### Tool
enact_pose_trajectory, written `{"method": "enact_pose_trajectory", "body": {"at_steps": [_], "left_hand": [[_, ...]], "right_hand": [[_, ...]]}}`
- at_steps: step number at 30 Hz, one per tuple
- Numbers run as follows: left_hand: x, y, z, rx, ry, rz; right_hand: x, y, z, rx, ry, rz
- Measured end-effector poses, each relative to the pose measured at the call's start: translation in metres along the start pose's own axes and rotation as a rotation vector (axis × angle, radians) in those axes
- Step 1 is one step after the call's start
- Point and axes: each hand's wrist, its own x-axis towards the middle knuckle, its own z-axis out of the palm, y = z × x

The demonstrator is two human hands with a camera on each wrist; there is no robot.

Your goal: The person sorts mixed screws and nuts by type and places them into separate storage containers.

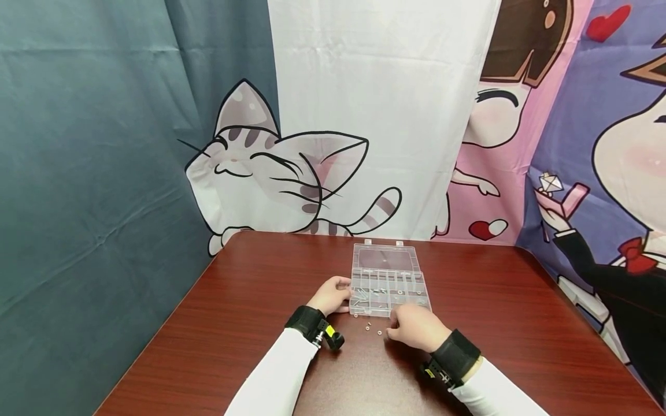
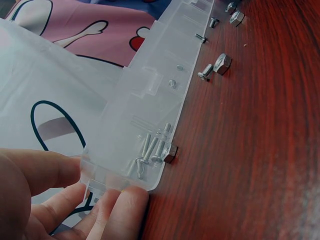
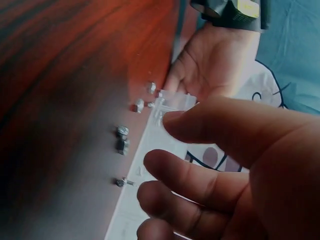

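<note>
A clear plastic compartment box [image 1: 385,315] stands on the table with its lid [image 1: 387,258] folded back. My left hand [image 1: 331,294] grips the box's left side, thumb and fingers on the corner in the left wrist view. Behind the wall there lie several screws [image 2: 152,150]. My right hand [image 1: 418,326] hovers by the box's front right edge, with fingers loosely bent and thumb apart. Nothing shows between them in the right wrist view. Loose on the table before the box are several hex nuts [image 2: 222,64] and small screws [image 2: 205,73].
The brown wooden table [image 1: 234,358] extends around the box on all sides. Behind it hangs a printed cloth [image 1: 374,115] with a cartoon cat, and a grey-blue curtain [image 1: 93,173] is at the left. Each wrist wears a black strap [image 1: 455,355].
</note>
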Motion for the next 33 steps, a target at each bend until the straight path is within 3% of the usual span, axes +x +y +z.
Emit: {"method": "enact_pose_trajectory", "body": {"at_steps": [7, 33], "left_hand": [[-0.0004, 0.0003, -0.0006, 0.000, -0.004, 0.004], [-0.0001, -0.0015, -0.0001, -0.018, -0.010, 0.017]], "right_hand": [[-0.0013, -0.0024, 0.0043, -0.025, -0.006, -0.042], [0.0026, 0.0028, 0.0067, -0.059, 0.028, -0.023]]}}
